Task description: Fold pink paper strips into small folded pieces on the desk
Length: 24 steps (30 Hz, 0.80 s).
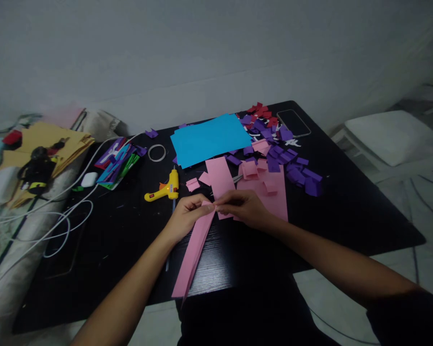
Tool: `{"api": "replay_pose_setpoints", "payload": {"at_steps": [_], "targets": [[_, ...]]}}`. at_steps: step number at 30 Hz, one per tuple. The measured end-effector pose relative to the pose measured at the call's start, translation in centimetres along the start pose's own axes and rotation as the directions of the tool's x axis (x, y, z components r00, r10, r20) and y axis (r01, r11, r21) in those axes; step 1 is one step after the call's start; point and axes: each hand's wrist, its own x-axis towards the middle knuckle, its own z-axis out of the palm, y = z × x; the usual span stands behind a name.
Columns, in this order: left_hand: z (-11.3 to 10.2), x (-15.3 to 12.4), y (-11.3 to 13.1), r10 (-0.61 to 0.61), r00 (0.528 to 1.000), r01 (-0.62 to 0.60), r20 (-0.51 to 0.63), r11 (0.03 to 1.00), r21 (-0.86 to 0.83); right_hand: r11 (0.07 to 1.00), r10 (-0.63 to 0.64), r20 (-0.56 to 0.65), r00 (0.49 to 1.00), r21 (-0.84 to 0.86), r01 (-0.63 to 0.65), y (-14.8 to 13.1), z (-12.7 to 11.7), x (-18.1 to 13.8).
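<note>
Both my hands meet over the middle of the black table [346,211]. My left hand [187,214] and my right hand [243,207] pinch the far end of a long folded pink paper strip [195,252], which runs back toward me over the table's near edge. Their fingers are closed on it. Just beyond my hands lie a pink paper sheet [270,194] and a shorter pink strip [219,175]. A yellow glue gun [165,189] rests left of my left hand.
A blue sheet [209,138], several purple folded pieces [296,168], red pieces [260,111], a phone [293,122], a tape ring [156,153] and a stack of coloured paper [117,161] lie farther back. White cables [63,211] trail at left.
</note>
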Motion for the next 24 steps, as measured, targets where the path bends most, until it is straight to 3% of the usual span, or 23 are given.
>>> {"api": "replay_pose_setpoints", "payload": {"at_steps": [24], "targets": [[-0.03, 0.08, -0.21, 0.009, 1.0, -0.008, -0.004, 1.0, 0.017, 0.999, 0.027, -0.017, 1.0, -0.027, -0.027, -0.17, 0.02, 0.0]]}}
